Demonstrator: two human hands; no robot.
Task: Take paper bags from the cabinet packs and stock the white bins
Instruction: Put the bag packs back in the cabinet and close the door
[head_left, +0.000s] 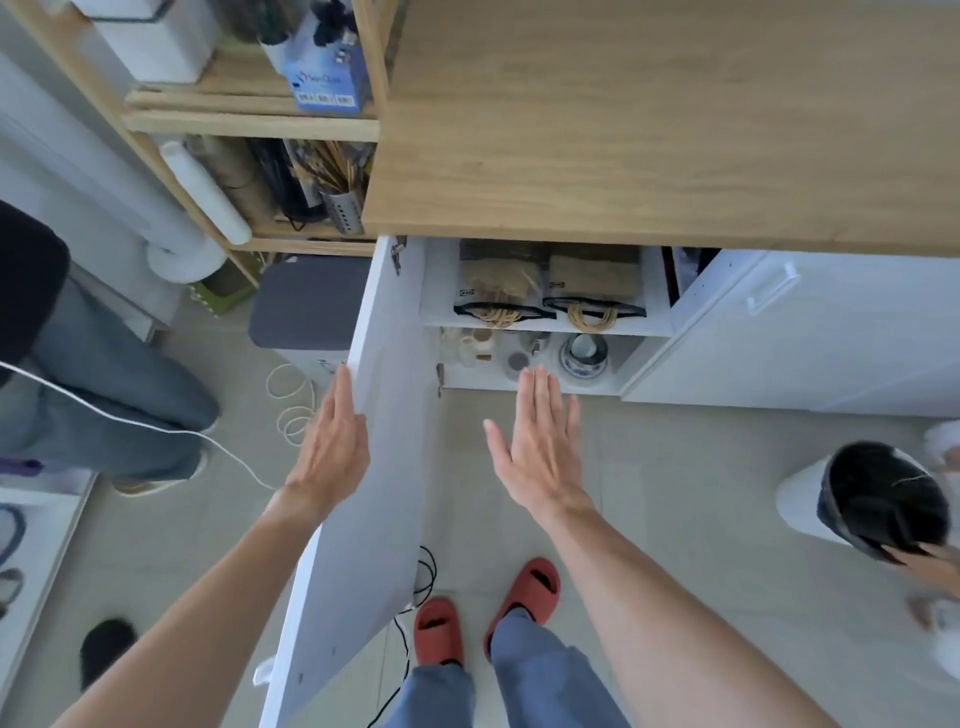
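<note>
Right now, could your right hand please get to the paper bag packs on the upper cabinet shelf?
Probably yes: the right hand is open and empty before the cabinet, the cabinet door is swung aside, and nothing blocks the paper bag packs.

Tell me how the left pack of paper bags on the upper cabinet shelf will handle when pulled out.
The left pack of paper bags looks flat and soft-wrapped, so probably floppy and light. Its loose twine handles spill over the shelf edge and may snag. The wrap could be slippery.

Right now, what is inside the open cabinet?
Upper shelf: two packs of paper bags. Lower shelf: cups and a blue-patterned bowl. The countertop hides whatever lies deeper.
</note>
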